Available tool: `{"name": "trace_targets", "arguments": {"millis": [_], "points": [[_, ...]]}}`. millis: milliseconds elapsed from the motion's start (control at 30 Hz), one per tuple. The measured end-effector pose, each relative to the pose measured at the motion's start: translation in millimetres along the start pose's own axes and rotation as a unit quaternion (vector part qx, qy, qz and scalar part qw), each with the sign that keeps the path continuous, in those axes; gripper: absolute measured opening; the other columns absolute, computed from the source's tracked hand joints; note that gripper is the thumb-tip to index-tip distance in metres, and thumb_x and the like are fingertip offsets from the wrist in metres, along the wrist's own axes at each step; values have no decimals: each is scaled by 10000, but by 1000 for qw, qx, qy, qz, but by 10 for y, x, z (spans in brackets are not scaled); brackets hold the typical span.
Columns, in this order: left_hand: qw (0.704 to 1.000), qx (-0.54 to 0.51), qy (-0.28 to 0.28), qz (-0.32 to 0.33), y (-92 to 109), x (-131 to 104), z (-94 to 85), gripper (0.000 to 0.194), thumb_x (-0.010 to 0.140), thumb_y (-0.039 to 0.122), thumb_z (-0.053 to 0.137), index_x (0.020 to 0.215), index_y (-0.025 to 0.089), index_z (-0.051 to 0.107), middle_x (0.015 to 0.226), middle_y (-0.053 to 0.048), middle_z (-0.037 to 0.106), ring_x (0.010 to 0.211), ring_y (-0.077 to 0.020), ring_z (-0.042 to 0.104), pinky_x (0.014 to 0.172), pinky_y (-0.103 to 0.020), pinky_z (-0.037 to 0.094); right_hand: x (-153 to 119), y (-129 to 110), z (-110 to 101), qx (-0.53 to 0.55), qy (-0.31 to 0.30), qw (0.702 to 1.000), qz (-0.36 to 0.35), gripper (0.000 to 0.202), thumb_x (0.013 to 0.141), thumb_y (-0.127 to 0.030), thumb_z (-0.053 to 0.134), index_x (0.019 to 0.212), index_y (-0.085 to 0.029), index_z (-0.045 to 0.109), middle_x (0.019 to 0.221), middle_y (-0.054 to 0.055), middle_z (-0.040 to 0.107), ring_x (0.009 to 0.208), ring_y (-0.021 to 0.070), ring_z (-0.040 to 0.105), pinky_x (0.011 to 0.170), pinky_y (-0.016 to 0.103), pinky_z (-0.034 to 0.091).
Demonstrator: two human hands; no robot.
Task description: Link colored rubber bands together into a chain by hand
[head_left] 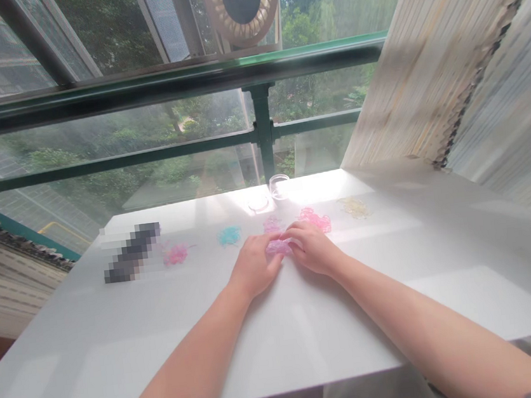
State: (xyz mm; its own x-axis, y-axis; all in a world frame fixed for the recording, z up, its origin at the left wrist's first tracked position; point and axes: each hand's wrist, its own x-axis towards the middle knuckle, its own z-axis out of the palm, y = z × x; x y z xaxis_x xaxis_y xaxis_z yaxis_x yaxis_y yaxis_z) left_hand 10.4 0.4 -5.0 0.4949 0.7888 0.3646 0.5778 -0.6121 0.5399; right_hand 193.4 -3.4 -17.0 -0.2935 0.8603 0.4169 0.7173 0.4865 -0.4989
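A small bunch of light purple bands (279,247) lies between my hands at the middle of the white table. My left hand (256,264) closes on its left side, and my right hand (312,247) closes on its right side with bent fingers. Just behind my hands is a pale pink-purple pile (273,224). To its right sits a brighter pink pile of bands (314,219), and farther right a pale yellow pile (355,207). A turquoise pile (229,236) and a magenta pile (176,254) lie to the left.
A clear round container (280,188) and a clear flat lid (258,203) stand near the back edge of the white table (403,311). A blurred dark object (132,252) is at the left. Beyond are a green railing, a fan and a curtain.
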Motion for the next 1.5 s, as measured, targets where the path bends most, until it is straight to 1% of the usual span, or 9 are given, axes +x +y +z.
{"name": "trace_targets", "arguments": {"millis": [167, 300, 500, 600, 700, 867, 1100, 1300, 1500], "points": [[1000, 0, -6, -1, -11, 3, 0, 432, 765, 172, 576, 1188, 255, 560, 1110, -45, 637, 1048, -240, 533, 936, -415, 411, 2, 6, 4, 0, 1, 1000, -4, 323, 762, -36, 522, 1017, -190, 646, 935, 68, 616, 895, 195, 552, 824, 348, 429], [1000, 6, -6, 2, -31, -1, 6, 429, 770, 194, 575, 1195, 255, 557, 1110, -43, 636, 1049, -236, 534, 934, -402, 417, 3, 10, 8, 3, -3, 1000, 3, 324, 767, -49, 520, 1032, -183, 649, 941, 74, 625, 899, 200, 555, 835, 353, 431], [999, 36, 0, -11, -52, -20, 18, 416, 762, 244, 597, 1176, 205, 577, 1064, -74, 647, 1028, -249, 531, 915, -402, 429, 8, 0, 6, 5, -3, 1000, 3, 344, 763, -47, 499, 1059, -159, 633, 1002, 87, 654, 953, 214, 563, 866, 366, 428], [998, 57, 3, -15, -60, -24, 24, 407, 756, 268, 610, 1156, 194, 596, 1126, -83, 629, 1062, -260, 506, 953, -427, 403, 7, -14, 2, 8, -3, 1000, -2, 373, 757, -37, 493, 1084, -168, 615, 1035, 79, 667, 976, 216, 571, 888, 381, 421], [997, 70, 0, -15, -71, -23, 29, 371, 766, 288, 602, 1127, 203, 618, 1201, -69, 601, 1103, -268, 479, 987, -449, 374, -1, -29, -6, 15, 0, 1000, 2, 408, 753, -33, 491, 1122, -175, 592, 1067, 72, 669, 985, 214, 577, 899, 384, 424], [997, 73, -1, -13, -86, -25, 27, 385, 784, 303, 582, 1153, 198, 606, 1234, -59, 583, 1130, -267, 458, 1002, -450, 364, -17, -39, -14, 38, 5, 999, 18, 488, 751, -24, 479, 1212, -176, 525, 1101, 74, 664, 1030, 212, 571, 918, 397, 438], [998, 57, 7, -5, -91, -31, 12, 432, 779, 270, 583, 1202, 189, 555, 1213, -67, 585, 1129, -251, 466, 1010, -425, 364, -38, -28, -11, 90, -7, 995, 28, 546, 771, -31, 447, 1288, -207, 452, 1189, 84, 619, 1128, 216, 548, 956, 424, 442], [998, 52, 6, -23, -104, -42, 7, 506, 782, 282, 576, 1270, 183, 487, 1189, -87, 581, 1131, -249, 469, 993, -413, 385, -57, -32, -18, 120, -9, 993, 20, 588, 795, -43, 431, 1342, -254, 381, 1251, 74, 576, 1179, 214, 521, 984, 441, 428], [998, 60, 0, -31, -115, -44, -2, 516, 787, 300, 567, 1282, 181, 481, 1242, -110, 550, 1191, -263, 440, 1017, -432, 366, -62, -8, -11, 128, 2, 992, 14, 618, 790, -33, 406, 1369, -238, 332, 1320, 78, 511, 1219, 198, 482, 1010, 428, 410]]}}
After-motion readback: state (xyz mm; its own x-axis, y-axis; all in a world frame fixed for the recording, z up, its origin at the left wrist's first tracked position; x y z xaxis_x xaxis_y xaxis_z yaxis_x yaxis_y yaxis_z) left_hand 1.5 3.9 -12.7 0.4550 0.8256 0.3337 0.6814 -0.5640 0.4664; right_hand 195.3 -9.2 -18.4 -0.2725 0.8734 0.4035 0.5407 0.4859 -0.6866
